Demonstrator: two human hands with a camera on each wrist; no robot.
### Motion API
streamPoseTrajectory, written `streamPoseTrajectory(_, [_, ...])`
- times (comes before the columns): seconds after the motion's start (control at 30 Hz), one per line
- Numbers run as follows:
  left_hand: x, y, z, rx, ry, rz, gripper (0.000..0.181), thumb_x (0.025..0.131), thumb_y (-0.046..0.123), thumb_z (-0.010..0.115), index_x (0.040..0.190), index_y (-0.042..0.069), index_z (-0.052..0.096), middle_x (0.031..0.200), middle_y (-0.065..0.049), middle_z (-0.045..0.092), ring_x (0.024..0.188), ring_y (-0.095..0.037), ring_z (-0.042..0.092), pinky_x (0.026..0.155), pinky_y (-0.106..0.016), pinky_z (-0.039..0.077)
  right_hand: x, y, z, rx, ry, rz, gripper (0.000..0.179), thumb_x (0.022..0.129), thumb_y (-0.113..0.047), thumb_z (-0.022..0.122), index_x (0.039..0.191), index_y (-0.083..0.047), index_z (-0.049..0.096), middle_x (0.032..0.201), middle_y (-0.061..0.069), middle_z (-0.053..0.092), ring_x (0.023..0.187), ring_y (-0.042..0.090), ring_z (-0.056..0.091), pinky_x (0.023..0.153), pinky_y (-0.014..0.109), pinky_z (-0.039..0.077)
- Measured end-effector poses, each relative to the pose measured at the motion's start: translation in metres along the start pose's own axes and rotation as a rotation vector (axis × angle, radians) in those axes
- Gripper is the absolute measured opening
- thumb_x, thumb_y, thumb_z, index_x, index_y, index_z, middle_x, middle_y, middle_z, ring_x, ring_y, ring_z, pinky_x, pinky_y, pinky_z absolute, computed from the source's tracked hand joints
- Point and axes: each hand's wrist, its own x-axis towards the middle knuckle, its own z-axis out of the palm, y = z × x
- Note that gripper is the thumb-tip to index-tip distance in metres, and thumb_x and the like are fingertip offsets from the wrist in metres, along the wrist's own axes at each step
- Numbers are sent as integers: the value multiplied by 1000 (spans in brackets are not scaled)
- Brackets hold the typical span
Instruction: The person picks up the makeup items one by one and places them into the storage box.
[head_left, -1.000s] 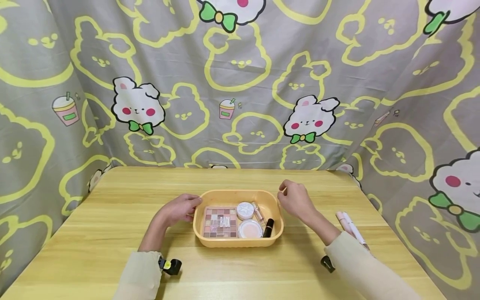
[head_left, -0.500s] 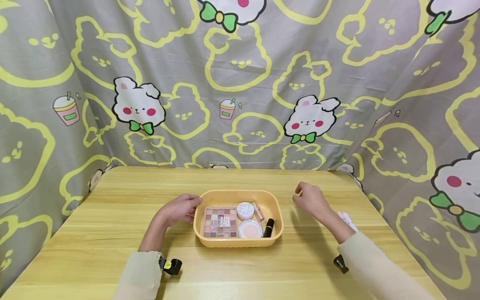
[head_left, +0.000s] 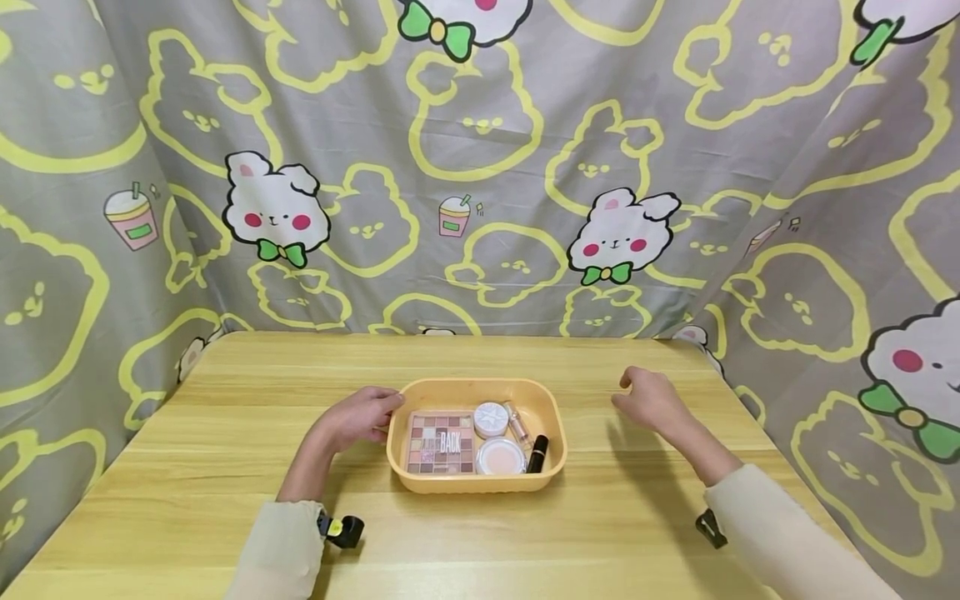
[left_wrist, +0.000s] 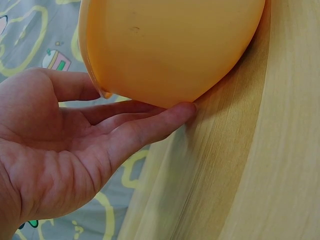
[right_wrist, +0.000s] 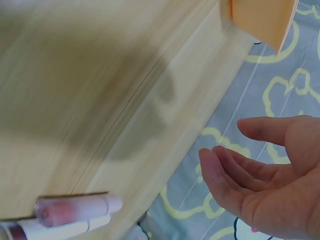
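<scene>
My left hand [head_left: 365, 417] holds the left end of a yellow plastic basket [head_left: 480, 483], thumb at the rim and fingers against the outer wall low down, as the left wrist view shows. Inside lie an eyeshadow palette [head_left: 440, 443], a round white case [head_left: 491, 419] with a star on its lid, a round compact [head_left: 501, 457] with a peach centre, a slim pinkish tube [head_left: 518, 424] and a black lipstick tube [head_left: 537, 454]. To the right of the basket, my right hand [head_left: 649, 402] hovers over the table, fingers loosely bent with nothing between them.
A pink tube [right_wrist: 75, 210] and a white tube [right_wrist: 65, 230] lie side by side on the wooden table [head_left: 480, 550], under the right forearm; in the head view they are hidden. A patterned curtain [head_left: 480, 275] stands behind the table and along both sides.
My right hand has moved right, away from the basket's right end, and its forearm now covers the two tubes. My left hand and the basket have stayed where they were.
</scene>
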Motion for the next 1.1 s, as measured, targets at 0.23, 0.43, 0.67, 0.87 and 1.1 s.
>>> streamPoseTrajectory(0.23, [0,0,0,2,2,2,55,110,25,38,148,-15,36,134,-28,60,121,-34,63,90,-42,60,-6,15,-9,-26,-49,39,45,90,-16,63,118,19,56,116,38,64,91,40,64,82,54,54])
streamPoseTrajectory(0.43, [-1,1,0,-9,-8,4,55,110,25,38,148,-15,37,131,-27,61,118,-31,64,88,-40,60,-11,29,-12,-53,-39,47,43,89,-15,65,114,19,57,115,39,62,91,41,64,82,55,54])
streamPoseTrajectory(0.67, [-2,2,0,-10,-13,3,56,110,25,38,149,-15,34,135,-29,58,123,-35,62,90,-42,60,-17,44,-14,-94,-31,55,39,87,-13,65,108,19,58,110,38,64,92,44,64,83,57,54])
streamPoseTrajectory(0.87, [-3,3,1,-2,-18,7,57,110,25,38,149,-16,34,136,-30,58,123,-36,62,90,-42,60,-22,53,-15,-105,-20,67,20,82,-9,64,76,5,51,71,18,54,64,27,50,60,39,47])
streamPoseTrajectory(1.1, [-3,3,1,-5,-17,4,56,110,25,38,149,-16,34,137,-30,57,123,-36,62,90,-42,60,-33,61,-11,-81,-5,42,45,80,-4,62,62,-19,23,59,-8,15,57,9,14,54,24,17])
